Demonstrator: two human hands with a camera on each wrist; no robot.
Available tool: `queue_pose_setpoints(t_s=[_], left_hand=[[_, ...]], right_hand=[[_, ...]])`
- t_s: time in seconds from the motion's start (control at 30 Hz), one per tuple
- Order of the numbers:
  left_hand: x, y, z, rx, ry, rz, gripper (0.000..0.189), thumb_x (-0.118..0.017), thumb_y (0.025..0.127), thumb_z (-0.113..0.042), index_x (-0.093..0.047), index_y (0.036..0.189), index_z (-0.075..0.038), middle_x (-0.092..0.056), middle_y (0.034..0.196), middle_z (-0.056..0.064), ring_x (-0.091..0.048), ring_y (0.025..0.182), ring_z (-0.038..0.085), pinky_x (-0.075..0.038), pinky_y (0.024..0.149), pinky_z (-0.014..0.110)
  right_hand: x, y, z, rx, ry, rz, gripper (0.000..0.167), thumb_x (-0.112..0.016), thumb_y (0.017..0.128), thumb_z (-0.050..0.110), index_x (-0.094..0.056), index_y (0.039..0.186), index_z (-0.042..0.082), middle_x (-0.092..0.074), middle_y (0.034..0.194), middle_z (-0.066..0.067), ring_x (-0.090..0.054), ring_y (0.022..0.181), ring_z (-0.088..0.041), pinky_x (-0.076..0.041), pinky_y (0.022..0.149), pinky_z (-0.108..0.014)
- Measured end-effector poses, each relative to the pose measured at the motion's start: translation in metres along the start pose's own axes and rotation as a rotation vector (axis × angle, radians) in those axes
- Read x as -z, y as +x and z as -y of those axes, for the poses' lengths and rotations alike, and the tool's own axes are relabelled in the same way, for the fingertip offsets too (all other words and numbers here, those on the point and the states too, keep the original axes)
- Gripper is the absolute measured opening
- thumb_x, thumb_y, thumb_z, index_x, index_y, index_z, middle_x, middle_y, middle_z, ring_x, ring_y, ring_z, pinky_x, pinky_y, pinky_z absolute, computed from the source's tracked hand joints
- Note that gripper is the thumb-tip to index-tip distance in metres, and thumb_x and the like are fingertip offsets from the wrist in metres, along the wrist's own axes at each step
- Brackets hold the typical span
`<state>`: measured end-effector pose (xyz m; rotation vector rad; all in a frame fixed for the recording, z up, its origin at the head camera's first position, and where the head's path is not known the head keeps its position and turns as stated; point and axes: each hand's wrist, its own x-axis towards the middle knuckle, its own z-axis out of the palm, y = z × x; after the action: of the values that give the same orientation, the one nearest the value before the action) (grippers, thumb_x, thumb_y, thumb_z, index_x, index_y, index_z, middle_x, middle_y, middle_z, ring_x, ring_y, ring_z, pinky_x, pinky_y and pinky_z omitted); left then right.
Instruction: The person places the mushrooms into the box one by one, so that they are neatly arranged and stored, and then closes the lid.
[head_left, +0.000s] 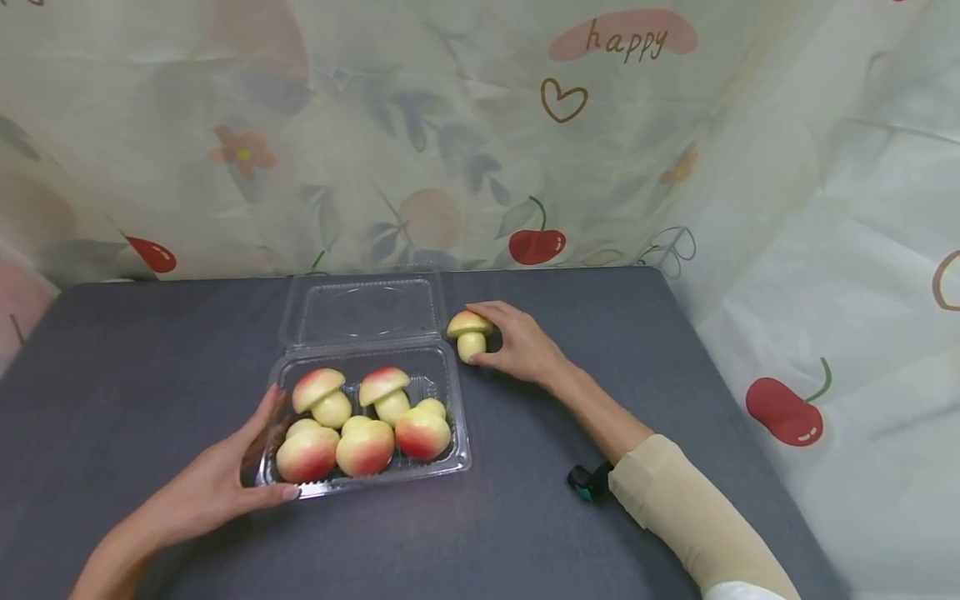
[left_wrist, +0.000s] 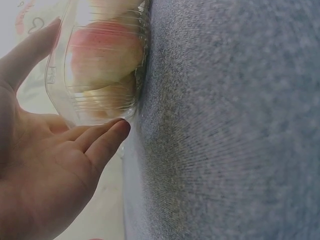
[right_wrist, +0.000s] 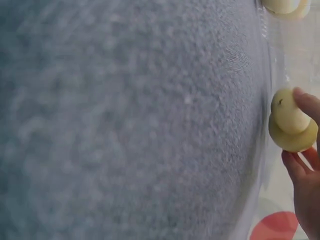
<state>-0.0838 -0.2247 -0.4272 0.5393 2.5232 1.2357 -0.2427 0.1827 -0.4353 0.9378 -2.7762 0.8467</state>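
My right hand (head_left: 521, 342) pinches a yellow mushroom-shaped piece (head_left: 471, 346) with a reddish cap, its thumb at the stem and fingers at the cap. The piece is right of a clear plastic clamshell box (head_left: 461, 442), whose lid (head_left: 367, 308) is folded back. In the right wrist view the stem end of the mushroom-shaped piece (right_wrist: 292, 117) faces the camera. Several like pieces (head_left: 365, 446) lie in the box, two showing stems toward the front. My left hand (head_left: 202, 479) rests against the box's left end, fingers extended, thumb at the front edge.
Dark grey cloth covers the table (head_left: 540, 517). A small black object (head_left: 588, 482) is beside the right sleeve (head_left: 690, 500). A printed curtain (head_left: 360, 167) hangs along the back, and another pale sheet (head_left: 847, 275) hangs on the right.
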Motion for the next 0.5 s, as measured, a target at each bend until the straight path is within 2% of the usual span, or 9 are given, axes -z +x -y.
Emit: queue_pose_setpoints(t_s=[0.3,0.43,0.5], left_hand=[[0.001,0.002,0.001,-0.018,-0.008,0.004,0.119,-0.083,0.081,-0.031,0.005,0.16,-0.016,-0.013,0.163,0.021,-0.039,0.136,0.041,-0.028,0.093,0.001],[0.0,0.003,0.002,-0.06,-0.002,-0.01,0.118,-0.084,0.081,-0.028,0.003,0.16,-0.015,-0.015,0.163,0.022,-0.039,0.137,0.018,-0.027,0.094,0.001],[0.0,0.003,0.002,-0.069,-0.002,-0.011,0.118,-0.083,0.082,-0.028,0.003,0.16,-0.015,-0.015,0.163,0.021,-0.036,0.137,0.011,-0.027,0.095,0.001]], right_hand=[[0.013,-0.012,-0.001,0.029,0.02,-0.071,0.078,-0.088,0.076,0.032,-0.053,0.143,0.011,-0.057,0.136,-0.008,-0.055,0.123,-0.023,-0.043,0.102,-0.042],[0.016,-0.015,0.001,0.051,0.027,-0.109,0.079,-0.088,0.075,0.033,-0.054,0.143,0.011,-0.058,0.135,-0.007,-0.055,0.122,-0.021,-0.044,0.102,-0.041],[0.018,-0.016,0.002,0.065,0.034,-0.124,0.079,-0.088,0.075,0.033,-0.054,0.143,0.013,-0.058,0.135,-0.006,-0.055,0.122,-0.02,-0.044,0.101,-0.04]])
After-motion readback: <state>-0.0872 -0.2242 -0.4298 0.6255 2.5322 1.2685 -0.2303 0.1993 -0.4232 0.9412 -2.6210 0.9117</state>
